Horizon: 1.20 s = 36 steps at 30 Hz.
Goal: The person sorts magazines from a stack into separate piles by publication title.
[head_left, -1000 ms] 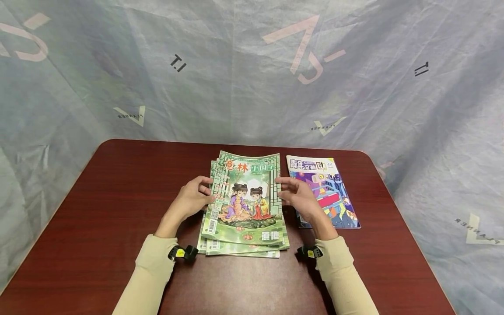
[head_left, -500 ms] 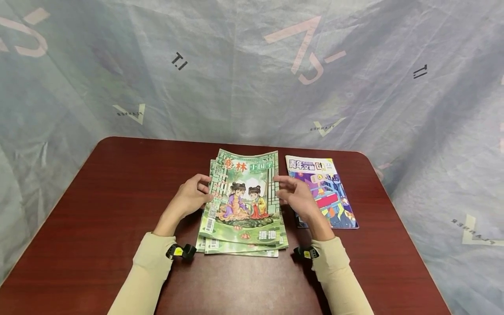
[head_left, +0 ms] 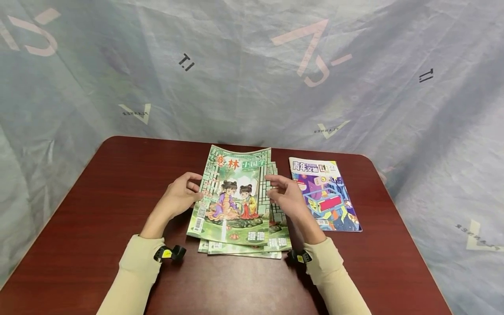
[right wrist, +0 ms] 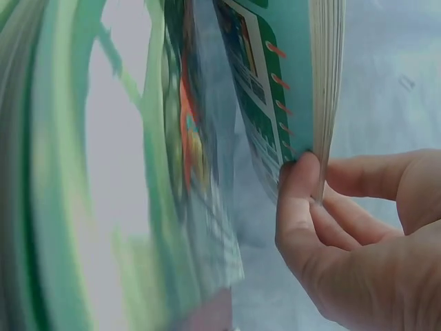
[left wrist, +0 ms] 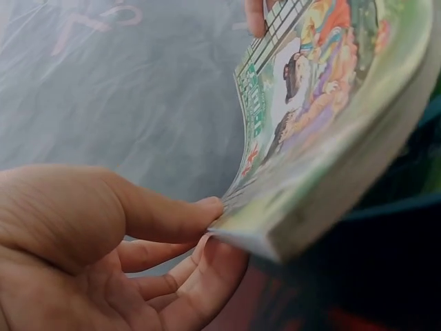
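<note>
Green side up, holds a magazine [head_left: 232,197] pinched at opposite edges by left hand [head_left: 178,194] and right hand [head_left: 288,195], just above the stack [head_left: 279,232]. Best to keep level, pinching lightly against creases.

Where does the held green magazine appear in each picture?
Head: the green magazine is near the centre, between the left hand and right hand.
Left wrist: the green magazine reaches across the upper right.
Right wrist: the green magazine is at the top, right of centre.
Shared landmark: the right hand, only partly visible atop the left wrist view.
</note>
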### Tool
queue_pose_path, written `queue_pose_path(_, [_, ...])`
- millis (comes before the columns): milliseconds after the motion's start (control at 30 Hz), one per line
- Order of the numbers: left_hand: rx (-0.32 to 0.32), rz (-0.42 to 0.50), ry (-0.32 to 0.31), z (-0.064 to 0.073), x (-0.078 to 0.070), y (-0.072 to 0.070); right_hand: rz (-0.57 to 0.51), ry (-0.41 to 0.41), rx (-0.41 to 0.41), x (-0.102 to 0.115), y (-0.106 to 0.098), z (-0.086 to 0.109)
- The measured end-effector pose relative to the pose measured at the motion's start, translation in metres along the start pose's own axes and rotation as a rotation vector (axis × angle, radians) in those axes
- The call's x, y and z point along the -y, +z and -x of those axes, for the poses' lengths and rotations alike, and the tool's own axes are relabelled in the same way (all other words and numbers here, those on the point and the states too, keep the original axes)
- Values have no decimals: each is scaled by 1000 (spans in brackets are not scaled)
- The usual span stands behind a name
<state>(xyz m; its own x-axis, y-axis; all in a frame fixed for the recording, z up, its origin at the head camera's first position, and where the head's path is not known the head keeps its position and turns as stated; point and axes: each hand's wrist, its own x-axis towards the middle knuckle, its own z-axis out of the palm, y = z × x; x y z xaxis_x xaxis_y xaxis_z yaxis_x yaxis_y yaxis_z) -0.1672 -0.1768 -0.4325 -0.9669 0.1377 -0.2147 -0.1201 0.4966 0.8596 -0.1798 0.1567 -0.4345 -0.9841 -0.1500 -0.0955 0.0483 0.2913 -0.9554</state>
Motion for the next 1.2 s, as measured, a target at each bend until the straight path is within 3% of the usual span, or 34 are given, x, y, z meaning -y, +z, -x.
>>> queue_pose_path(333, [-14,7,52,13,8,-37,15,-131,-31,13,35,2])
queue_pose_path(533, [-12,1,51,19,14,-60,14,-177,-38,21,55,2])
queue_pose_path(933, [5,-62,64,28,37,-97,6,-192,-8,29,93,-1])
queue_pose_path(1200, [12,-85,79,37,54,-116,-45,-143,0,32,119,-1])
